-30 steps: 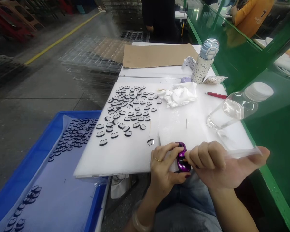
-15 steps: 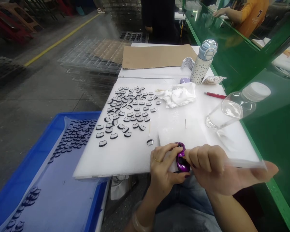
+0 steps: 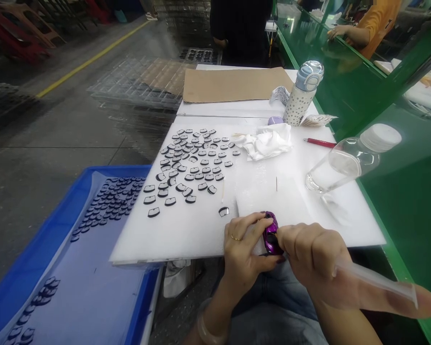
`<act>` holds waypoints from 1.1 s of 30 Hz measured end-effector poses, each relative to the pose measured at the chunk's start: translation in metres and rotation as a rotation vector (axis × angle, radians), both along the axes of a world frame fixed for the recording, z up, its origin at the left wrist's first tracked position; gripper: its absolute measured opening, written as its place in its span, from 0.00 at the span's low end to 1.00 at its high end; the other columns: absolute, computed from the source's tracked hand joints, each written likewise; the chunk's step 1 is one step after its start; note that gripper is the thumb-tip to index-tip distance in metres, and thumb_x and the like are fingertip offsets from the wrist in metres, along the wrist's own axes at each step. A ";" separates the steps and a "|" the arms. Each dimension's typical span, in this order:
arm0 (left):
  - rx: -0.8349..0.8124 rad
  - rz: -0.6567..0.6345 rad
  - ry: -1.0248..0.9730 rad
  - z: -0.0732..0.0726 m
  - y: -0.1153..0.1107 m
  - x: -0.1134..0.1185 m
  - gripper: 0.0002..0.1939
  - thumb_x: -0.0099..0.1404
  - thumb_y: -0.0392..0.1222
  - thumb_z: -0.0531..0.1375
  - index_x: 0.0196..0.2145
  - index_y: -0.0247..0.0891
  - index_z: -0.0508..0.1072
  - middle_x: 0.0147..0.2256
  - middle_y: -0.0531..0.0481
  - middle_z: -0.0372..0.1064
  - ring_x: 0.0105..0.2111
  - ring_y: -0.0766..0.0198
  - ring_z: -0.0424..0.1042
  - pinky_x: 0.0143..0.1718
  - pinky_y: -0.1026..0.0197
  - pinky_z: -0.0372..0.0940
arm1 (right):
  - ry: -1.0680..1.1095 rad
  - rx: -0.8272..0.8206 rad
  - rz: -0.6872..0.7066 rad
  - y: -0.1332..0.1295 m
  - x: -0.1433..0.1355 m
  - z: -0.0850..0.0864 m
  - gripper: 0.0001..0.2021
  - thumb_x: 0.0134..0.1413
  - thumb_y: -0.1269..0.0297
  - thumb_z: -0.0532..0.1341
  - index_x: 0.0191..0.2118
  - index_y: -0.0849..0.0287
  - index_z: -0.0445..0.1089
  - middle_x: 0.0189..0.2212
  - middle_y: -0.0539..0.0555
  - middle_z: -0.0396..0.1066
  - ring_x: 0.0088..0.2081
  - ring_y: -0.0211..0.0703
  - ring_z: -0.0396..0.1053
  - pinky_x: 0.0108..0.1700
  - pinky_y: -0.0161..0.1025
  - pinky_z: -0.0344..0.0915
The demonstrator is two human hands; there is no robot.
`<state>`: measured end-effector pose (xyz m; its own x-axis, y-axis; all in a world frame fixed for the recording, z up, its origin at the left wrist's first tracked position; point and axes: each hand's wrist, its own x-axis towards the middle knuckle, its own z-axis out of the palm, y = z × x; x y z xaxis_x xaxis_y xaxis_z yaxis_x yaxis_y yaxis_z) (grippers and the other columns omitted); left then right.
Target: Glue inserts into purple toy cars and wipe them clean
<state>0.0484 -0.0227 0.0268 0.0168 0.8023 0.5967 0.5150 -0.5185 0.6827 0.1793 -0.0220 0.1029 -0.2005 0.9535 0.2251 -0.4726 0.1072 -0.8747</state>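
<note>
My left hand (image 3: 242, 249), closed, grips a shiny purple toy car body (image 3: 272, 237) at the near edge of the white table. In my right hand (image 3: 319, 258) is a translucent plastic syringe (image 3: 377, 282), with the fingers wrapped round its barrel and the thumb stretched along the plunger end. The syringe's front end meets the car body's dark opening; my fingers hide the tip. One small black-rimmed clear window part (image 3: 223, 211) lies just left of the car body, beside a cotton swab (image 3: 222, 190).
Many similar window parts (image 3: 190, 158) cover the table's left. A blue tray (image 3: 104, 172) holds more, lower left. Farther back are a crumpled tissue (image 3: 267, 143), cardboard (image 3: 237, 85), a drink bottle (image 3: 303, 93) and a red pen (image 3: 319, 142). A clear bottle (image 3: 345, 163) stands at right.
My right hand has turned so that the syringe's rear end swings down and to the right. The car body stays in my left hand, almost unmoved.
</note>
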 end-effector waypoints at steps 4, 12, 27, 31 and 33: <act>-0.017 -0.019 -0.011 0.002 0.000 -0.001 0.31 0.66 0.68 0.52 0.49 0.42 0.77 0.45 0.43 0.75 0.44 0.53 0.73 0.45 0.52 0.66 | -0.077 -0.051 -0.024 -0.003 -0.002 0.004 0.35 0.58 0.47 0.63 0.14 0.56 0.41 0.10 0.45 0.34 0.16 0.37 0.39 0.25 0.44 0.44; -0.029 -0.014 0.031 0.005 -0.001 -0.002 0.24 0.65 0.61 0.61 0.48 0.42 0.77 0.45 0.43 0.76 0.44 0.52 0.73 0.45 0.52 0.68 | -0.040 0.130 -0.098 -0.004 0.002 0.003 0.33 0.64 0.41 0.53 0.15 0.57 0.46 0.10 0.46 0.39 0.15 0.36 0.41 0.24 0.42 0.43; 0.028 0.041 0.004 0.006 -0.001 0.006 0.18 0.62 0.56 0.67 0.44 0.42 0.77 0.43 0.45 0.76 0.41 0.55 0.72 0.43 0.52 0.67 | -0.269 0.222 -0.217 -0.020 -0.007 0.009 0.25 0.69 0.58 0.53 0.20 0.58 0.45 0.16 0.47 0.43 0.19 0.37 0.44 0.26 0.41 0.44; 0.037 0.040 0.004 0.005 -0.001 0.006 0.19 0.62 0.57 0.67 0.44 0.41 0.77 0.42 0.45 0.77 0.41 0.55 0.72 0.43 0.51 0.67 | -0.306 0.198 -0.256 -0.024 -0.012 0.008 0.24 0.69 0.63 0.53 0.21 0.58 0.46 0.15 0.47 0.44 0.19 0.36 0.44 0.26 0.41 0.44; 0.048 0.044 0.002 0.005 -0.001 0.006 0.20 0.62 0.57 0.67 0.44 0.41 0.77 0.42 0.44 0.77 0.41 0.55 0.72 0.43 0.51 0.67 | -0.314 0.165 -0.244 -0.027 -0.010 0.012 0.24 0.69 0.60 0.54 0.21 0.58 0.48 0.15 0.47 0.46 0.19 0.37 0.46 0.25 0.41 0.44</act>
<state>0.0546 -0.0232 0.0315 -0.0164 0.7727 0.6345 0.5390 -0.5277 0.6566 0.1694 -0.0488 0.1147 -0.0565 0.9379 0.3422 -0.1296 0.3330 -0.9340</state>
